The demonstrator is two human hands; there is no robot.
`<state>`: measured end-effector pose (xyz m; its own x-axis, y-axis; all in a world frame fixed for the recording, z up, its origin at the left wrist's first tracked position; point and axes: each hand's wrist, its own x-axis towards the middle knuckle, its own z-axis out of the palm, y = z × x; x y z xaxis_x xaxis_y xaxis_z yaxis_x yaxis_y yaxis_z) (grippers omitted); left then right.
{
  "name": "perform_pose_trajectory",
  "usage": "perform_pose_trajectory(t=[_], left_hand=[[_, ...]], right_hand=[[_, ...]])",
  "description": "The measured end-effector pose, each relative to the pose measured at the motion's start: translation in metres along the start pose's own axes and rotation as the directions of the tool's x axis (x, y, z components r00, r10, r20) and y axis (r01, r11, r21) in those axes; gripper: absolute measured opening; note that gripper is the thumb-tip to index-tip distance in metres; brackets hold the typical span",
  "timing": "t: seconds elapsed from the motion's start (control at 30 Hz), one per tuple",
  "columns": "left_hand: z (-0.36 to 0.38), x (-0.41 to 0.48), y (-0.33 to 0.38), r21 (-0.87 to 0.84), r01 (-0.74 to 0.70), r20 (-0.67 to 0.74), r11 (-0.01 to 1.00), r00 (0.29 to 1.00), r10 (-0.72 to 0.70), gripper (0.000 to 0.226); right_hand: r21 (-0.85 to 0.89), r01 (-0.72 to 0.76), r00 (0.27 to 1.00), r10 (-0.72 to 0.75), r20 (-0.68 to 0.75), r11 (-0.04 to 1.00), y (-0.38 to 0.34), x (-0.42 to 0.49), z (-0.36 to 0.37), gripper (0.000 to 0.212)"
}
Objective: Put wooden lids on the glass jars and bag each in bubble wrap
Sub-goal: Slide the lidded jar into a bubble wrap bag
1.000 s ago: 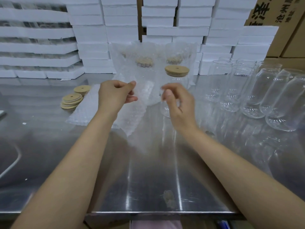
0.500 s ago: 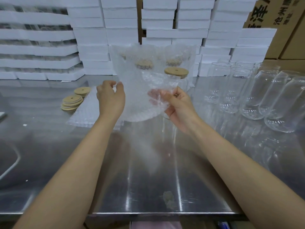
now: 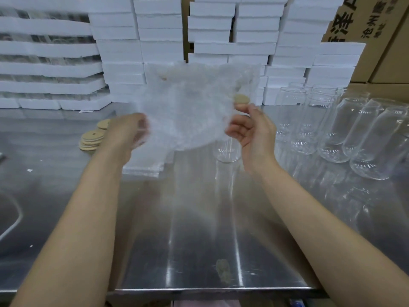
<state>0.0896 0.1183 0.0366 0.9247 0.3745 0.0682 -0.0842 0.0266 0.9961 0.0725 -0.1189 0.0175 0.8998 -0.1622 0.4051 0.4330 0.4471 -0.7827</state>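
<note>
Clear bubble-wrap bag (image 3: 192, 107) is held up in the air above the shiny steel table (image 3: 199, 229), spread between both hands. Left hand (image 3: 128, 134) is motion-blurred, fingers curled round the bag's left edge, gripping it. Right hand (image 3: 252, 129) is palm toward the camera, thumb up, fingers half curled at the bag's right edge; can't tell if they actually pinch it. Clear glass jar with a round wooden lid (image 3: 228, 151) stands upright on the table just behind the right hand, partly hidden by the bag. Stack of round wooden lids (image 3: 91, 138) far left, flat pile of bubble-wrap bags (image 3: 143, 167) under the left hand, group of empty clear glass jars (image 3: 332, 134) on the right. White foam boxes (image 3: 159, 41) stacked along the back.
</note>
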Motion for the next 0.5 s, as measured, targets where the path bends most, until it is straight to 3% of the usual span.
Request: perform_pose_trajectory(t=[0.03, 0.07, 0.1, 0.13, 0.17, 0.2, 0.23, 0.27, 0.3, 0.37, 0.4, 0.43, 0.5], left_hand=[[-0.006, 0.002, 0.004, -0.064, -0.119, -0.188, 0.991, 0.977, 0.105, 0.028], [-0.012, 0.004, 0.007, -0.066, -0.308, -0.401, 0.949, 0.879, 0.257, 0.026], [-0.017, 0.003, 0.01, 0.042, -0.498, -0.574, 0.866, 0.698, 0.429, 0.021], [-0.017, -0.002, 0.013, 0.211, -0.614, -0.653, 0.76, 0.49, 0.577, 0.016], [-0.014, -0.01, 0.015, 0.382, -0.651, -0.651, 0.656, 0.314, 0.691, 0.015], [-0.007, -0.017, 0.014, 0.525, -0.653, -0.587, 0.545, 0.186, 0.788, 0.014], [0.002, -0.021, 0.011, 0.622, -0.658, -0.466, 0.425, 0.125, 0.876, 0.013], [0.013, -0.027, 0.007, 0.671, -0.67, -0.298, 0.317, 0.149, 0.943, 0.01], [0.023, -0.032, 0.002, 0.691, -0.677, -0.107, 0.254, 0.251, 0.962, 0.009], [0.042, -0.04, -0.011, 0.734, -0.638, 0.229, 0.235, 0.557, 0.798, 0.01], [0.05, -0.041, -0.018, 0.769, -0.599, 0.329, 0.221, 0.669, 0.667, 0.01], [0.056, -0.042, -0.025, 0.793, -0.574, 0.389, 0.202, 0.734, 0.557, 0.01], [0.061, -0.044, -0.037, 0.799, -0.557, 0.436, 0.226, 0.796, 0.419, 0.02]], right_hand=[[-0.131, 0.111, 0.99, -0.121, -0.076, 0.985, 0.001, 0.0, -0.003, 0.026], [-0.246, 0.2, 0.965, -0.234, -0.118, 0.948, 0.003, 0.001, -0.005, 0.024], [-0.331, 0.262, 0.938, -0.321, -0.135, 0.906, 0.005, 0.001, -0.008, 0.022], [-0.386, 0.302, 0.915, -0.379, -0.14, 0.872, 0.007, 0.001, -0.009, 0.02], [-0.419, 0.328, 0.896, -0.419, -0.146, 0.847, 0.008, 0.001, -0.009, 0.019], [-0.441, 0.346, 0.879, -0.451, -0.156, 0.828, 0.009, 0.0, -0.008, 0.021], [-0.46, 0.361, 0.863, -0.478, -0.165, 0.811, 0.009, 0.0, -0.007, 0.024], [-0.471, 0.376, 0.856, -0.493, -0.153, 0.798, 0.009, -0.001, -0.006, 0.028], [-0.478, 0.386, 0.865, -0.49, -0.111, 0.789, 0.01, -0.002, -0.006, 0.03], [-0.534, 0.35, 0.917, -0.397, 0.029, 0.77, 0.013, -0.004, -0.006, 0.028], [-0.627, 0.298, 0.948, -0.3, 0.106, 0.72, 0.015, -0.004, -0.006, 0.024], [-0.767, 0.243, 0.969, -0.177, 0.171, 0.593, 0.018, -0.004, -0.006, 0.02], [-0.942, 0.179, 0.975, 0.077, 0.208, 0.282, 0.024, -0.005, -0.009, 0.027]])
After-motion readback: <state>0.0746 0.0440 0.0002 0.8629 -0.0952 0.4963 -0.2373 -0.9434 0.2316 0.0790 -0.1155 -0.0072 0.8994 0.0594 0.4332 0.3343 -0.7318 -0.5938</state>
